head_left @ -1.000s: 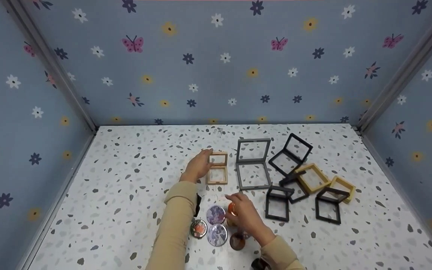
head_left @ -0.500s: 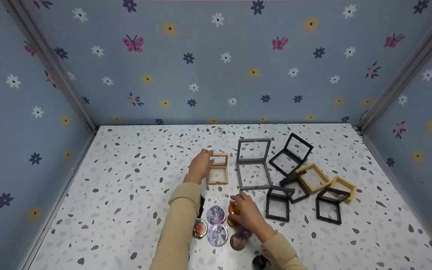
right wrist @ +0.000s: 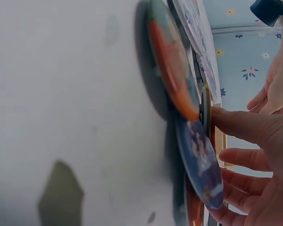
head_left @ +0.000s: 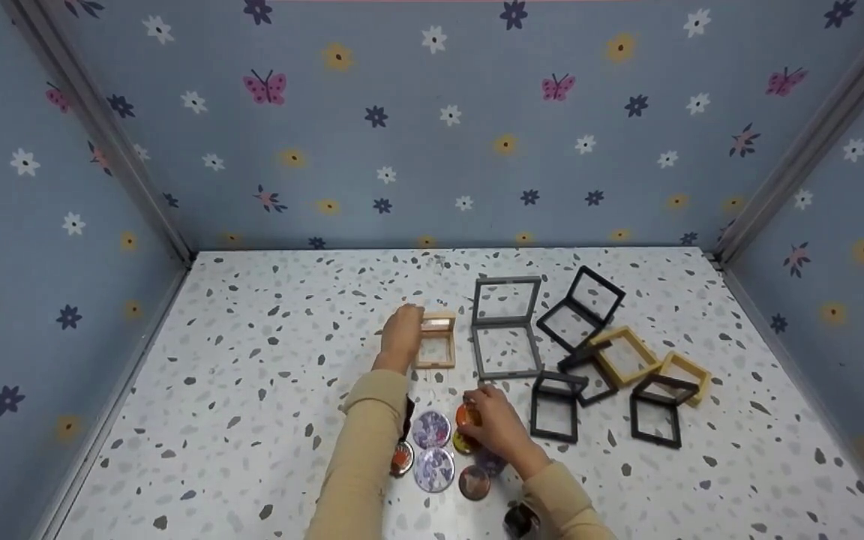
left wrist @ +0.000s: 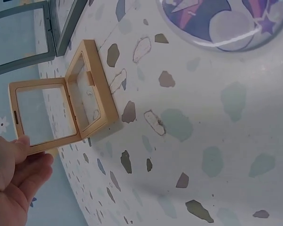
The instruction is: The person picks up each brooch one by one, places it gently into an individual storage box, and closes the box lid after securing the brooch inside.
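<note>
My left hand pinches the lid edge of a small light-wood-coloured display frame, hinged, with clear panes. Its lid stands raised from the base, which lies on the table. My right hand is over the group of round button badges, its thumb and fingers curled about an orange badge. A yellow badge lies just below that one. In the right wrist view, the thumb meets a badge's edge, and a blue badge leans beside the fingers, partly hiding them.
Two purple badges, a brown badge and a red-centred badge lie between the forearms. A large grey frame stands open right of the small one. Several black frames and yellow frames lie further right. Patterned walls enclose the table.
The small frame's lid has tilted nearer the person, its top edge lower in the head view, with my left hand following it. My right hand has shifted slightly right among the badges.
</note>
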Motion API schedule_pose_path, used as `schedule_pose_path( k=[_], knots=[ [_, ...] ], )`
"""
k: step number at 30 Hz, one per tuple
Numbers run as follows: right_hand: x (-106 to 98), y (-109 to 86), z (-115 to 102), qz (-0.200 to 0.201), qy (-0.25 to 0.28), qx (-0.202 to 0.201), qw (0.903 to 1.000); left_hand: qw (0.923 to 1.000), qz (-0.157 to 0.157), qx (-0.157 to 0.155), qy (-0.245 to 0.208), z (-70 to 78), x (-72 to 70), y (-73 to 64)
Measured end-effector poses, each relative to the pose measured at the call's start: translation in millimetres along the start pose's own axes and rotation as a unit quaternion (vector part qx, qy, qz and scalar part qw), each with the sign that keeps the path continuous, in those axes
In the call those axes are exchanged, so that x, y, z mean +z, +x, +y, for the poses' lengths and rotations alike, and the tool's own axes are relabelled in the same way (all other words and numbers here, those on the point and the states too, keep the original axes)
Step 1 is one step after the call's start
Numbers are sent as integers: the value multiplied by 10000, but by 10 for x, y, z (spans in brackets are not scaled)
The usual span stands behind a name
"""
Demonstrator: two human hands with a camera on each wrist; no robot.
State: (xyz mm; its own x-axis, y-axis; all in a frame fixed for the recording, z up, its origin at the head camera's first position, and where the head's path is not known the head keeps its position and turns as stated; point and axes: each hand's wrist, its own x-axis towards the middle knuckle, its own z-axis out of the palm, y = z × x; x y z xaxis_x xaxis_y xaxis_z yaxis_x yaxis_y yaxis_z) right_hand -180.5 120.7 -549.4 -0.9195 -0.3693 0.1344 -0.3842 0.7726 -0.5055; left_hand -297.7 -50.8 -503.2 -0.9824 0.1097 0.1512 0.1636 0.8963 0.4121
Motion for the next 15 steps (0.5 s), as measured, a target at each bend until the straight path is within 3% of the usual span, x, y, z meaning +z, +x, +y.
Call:
schedule_pose_path(
  k=[8,15],
  knots=[
    [7,17,21,56,18,-49,10000,9994,108,326,85,-49,-27,-66],
    [22,28,53,61,178,19,9998,9992,26,116,-371,-142,-39,-124]
  ],
)
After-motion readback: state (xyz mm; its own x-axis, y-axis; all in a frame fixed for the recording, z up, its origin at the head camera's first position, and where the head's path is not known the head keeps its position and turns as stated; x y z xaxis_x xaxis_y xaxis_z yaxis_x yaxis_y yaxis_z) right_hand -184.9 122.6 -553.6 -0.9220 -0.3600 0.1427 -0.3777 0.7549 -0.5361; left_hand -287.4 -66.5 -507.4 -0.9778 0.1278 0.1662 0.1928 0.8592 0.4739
